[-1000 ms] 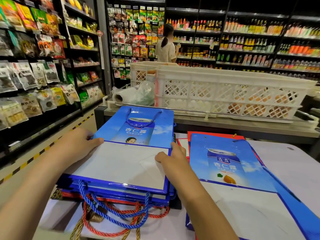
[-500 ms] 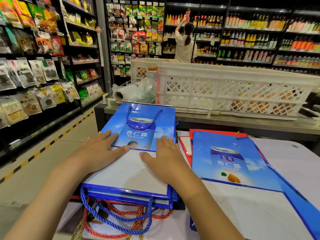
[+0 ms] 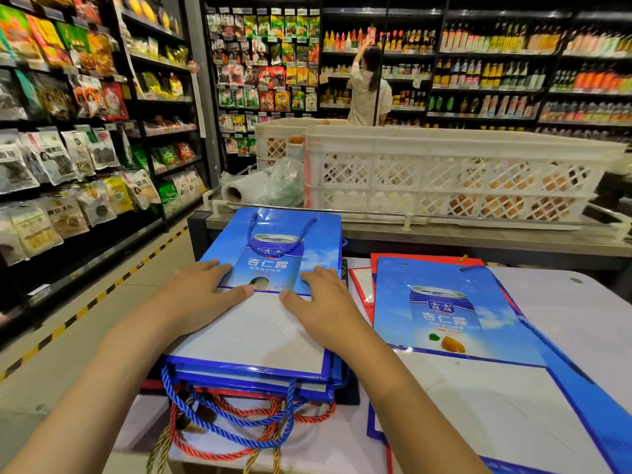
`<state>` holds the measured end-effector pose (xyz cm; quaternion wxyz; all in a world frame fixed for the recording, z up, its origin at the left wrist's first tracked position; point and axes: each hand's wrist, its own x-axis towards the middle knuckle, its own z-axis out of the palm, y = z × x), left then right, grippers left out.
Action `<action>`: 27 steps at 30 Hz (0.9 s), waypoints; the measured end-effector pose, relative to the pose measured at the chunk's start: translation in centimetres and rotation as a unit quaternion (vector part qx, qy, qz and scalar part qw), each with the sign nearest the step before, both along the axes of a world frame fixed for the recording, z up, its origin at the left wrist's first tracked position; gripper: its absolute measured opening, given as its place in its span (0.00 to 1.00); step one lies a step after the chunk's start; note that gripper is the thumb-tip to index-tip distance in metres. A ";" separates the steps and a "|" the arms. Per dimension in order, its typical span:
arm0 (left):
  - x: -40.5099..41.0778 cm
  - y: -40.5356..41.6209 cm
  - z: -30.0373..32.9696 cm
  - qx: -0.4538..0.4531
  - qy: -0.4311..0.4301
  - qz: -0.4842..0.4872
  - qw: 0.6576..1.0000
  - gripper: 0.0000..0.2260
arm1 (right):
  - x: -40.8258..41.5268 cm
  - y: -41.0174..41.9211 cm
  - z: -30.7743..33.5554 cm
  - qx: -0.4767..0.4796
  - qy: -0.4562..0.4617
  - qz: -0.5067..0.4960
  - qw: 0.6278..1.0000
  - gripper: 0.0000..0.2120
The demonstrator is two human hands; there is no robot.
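Both forearms reach in from 6 o'clock. The left hand (image 3: 205,295) and right hand (image 3: 323,302) lie flat, fingers straight, thumbs turned inward, pressing the fold of the top blue gift bag (image 3: 273,254) and gripping nothing. It tops a stack (image 3: 253,379) on the table (image 3: 564,302), low centre. Bags beneath show only edges and rope handles (image 3: 239,429). At 3 o'clock another flat bag (image 3: 441,313) runs off frame.

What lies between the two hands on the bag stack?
Only the top blue bag, its printed face bare between left hand and right hand; head view.
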<state>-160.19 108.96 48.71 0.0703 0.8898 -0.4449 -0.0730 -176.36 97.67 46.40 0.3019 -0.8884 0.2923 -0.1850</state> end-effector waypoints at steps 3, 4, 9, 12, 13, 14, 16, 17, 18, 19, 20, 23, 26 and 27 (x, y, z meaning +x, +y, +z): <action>-0.7 0.1 0.9 0.007 -0.073 -0.003 0.997 0.31 | -1.7 -0.1 0.8 0.079 -0.118 0.010 0.990 0.17; -1.2 0.2 1.2 0.011 -0.103 -0.003 0.995 0.28 | -2.5 -0.2 1.1 0.095 -0.136 0.010 0.986 0.17; -4.5 0.0 2.5 -0.058 -0.165 0.003 0.985 0.23 | -7.4 -1.8 1.6 0.059 -0.151 -0.012 0.987 0.14; -8.5 -0.9 2.8 -0.149 -0.117 -0.054 0.980 0.22 | -11.6 -2.8 1.2 0.032 -0.089 -0.027 0.995 0.13; -10.2 -1.3 2.9 -0.174 -0.102 -0.082 0.976 0.22 | -13.1 -3.1 1.0 0.018 -0.058 -0.034 0.998 0.14; -11.9 -1.6 2.7 -0.197 -0.093 -0.115 0.969 0.22 | -14.6 -3.5 0.6 0.011 -0.025 -0.042 0.999 0.15; -15.2 -2.2 2.1 -0.243 -0.075 -0.196 0.947 0.22 | -17.5 -4.3 0.0 0.005 0.035 -0.066 0.997 0.19; -16.8 -2.5 1.8 -0.257 -0.056 -0.234 0.936 0.22 | -18.8 -4.7 -0.4 -0.008 0.058 -0.081 0.995 0.20; -18.2 -2.8 1.2 -0.266 -0.032 -0.261 0.927 0.21 | -20.1 -5.0 -0.8 -0.022 0.077 -0.097 0.992 0.21; -19.4 -3.2 0.4 -0.271 -0.013 -0.275 0.922 0.21 | -21.3 -5.3 -1.3 -0.033 0.085 -0.114 0.989 0.21; -20.5 -3.6 -0.6 -0.271 -0.003 -0.274 0.923 0.20 | -22.4 -5.6 -1.9 -0.041 0.082 -0.136 0.987 0.22; -22.3 -5.2 -3.8 -0.238 -0.001 -0.197 0.951 0.24 | -24.8 -5.8 -3.0 -0.066 0.063 -0.210 0.973 0.21; -22.6 -6.3 -6.0 -0.142 -0.012 -0.074 0.987 0.28 | -25.9 -5.7 -3.9 -0.068 0.061 -0.239 0.967 0.20; -22.6 -6.5 -6.3 -0.114 -0.022 -0.047 0.992 0.27 | -26.0 -5.6 -4.0 -0.068 0.059 -0.238 0.967 0.19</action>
